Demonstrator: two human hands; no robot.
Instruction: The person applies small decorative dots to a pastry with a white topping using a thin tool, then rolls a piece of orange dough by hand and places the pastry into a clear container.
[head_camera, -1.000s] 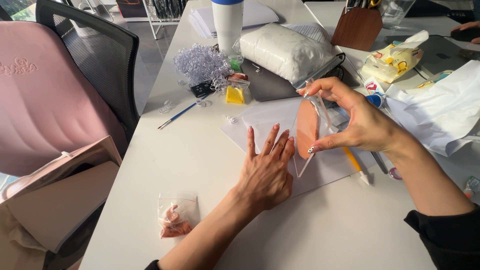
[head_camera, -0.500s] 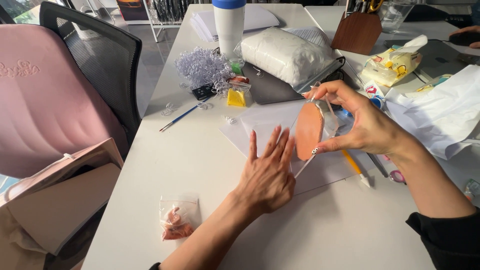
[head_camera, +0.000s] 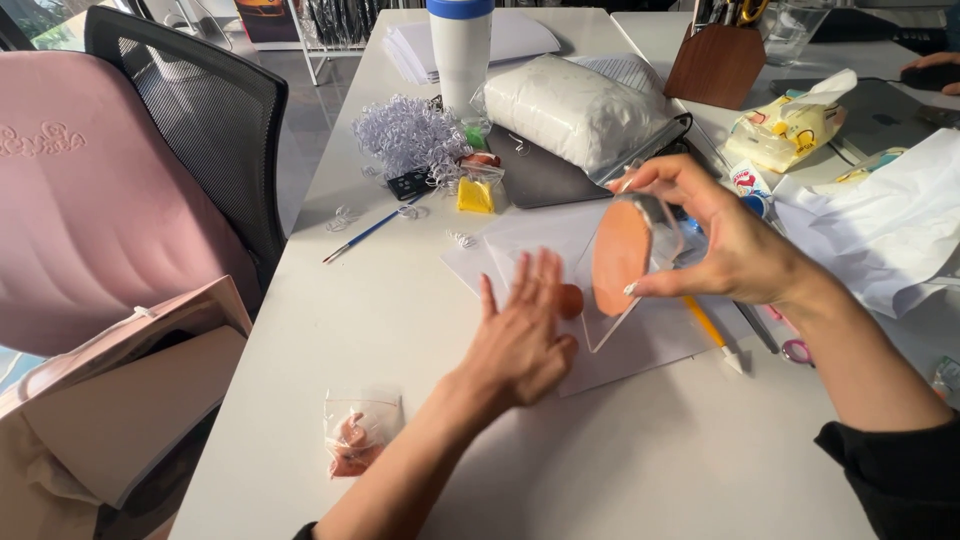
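My right hand (head_camera: 725, 235) holds a clear plastic sheet (head_camera: 610, 325) upright by its edges, with a flat orange clay piece (head_camera: 620, 257) stuck to it. My left hand (head_camera: 520, 335) is open, fingers spread, lifted slightly over a white paper sheet (head_camera: 640, 345) on the table. A small orange clay ball (head_camera: 570, 300) rests just past the left fingertips, beside the clear sheet's lower edge.
A small bag of pink clay (head_camera: 355, 435) lies near my left forearm. Farther back are a blue paintbrush (head_camera: 365, 233), a yellow clay block (head_camera: 475, 195), a tangle of pale curls (head_camera: 405, 135), a white bag (head_camera: 575, 110), a wooden holder (head_camera: 715, 60). A pink chair (head_camera: 100, 210) stands left.
My left hand has lifted off the paper and tilted, uncovering the small orange ball. My right hand still holds the clear sheet with the orange piece, shifted slightly.
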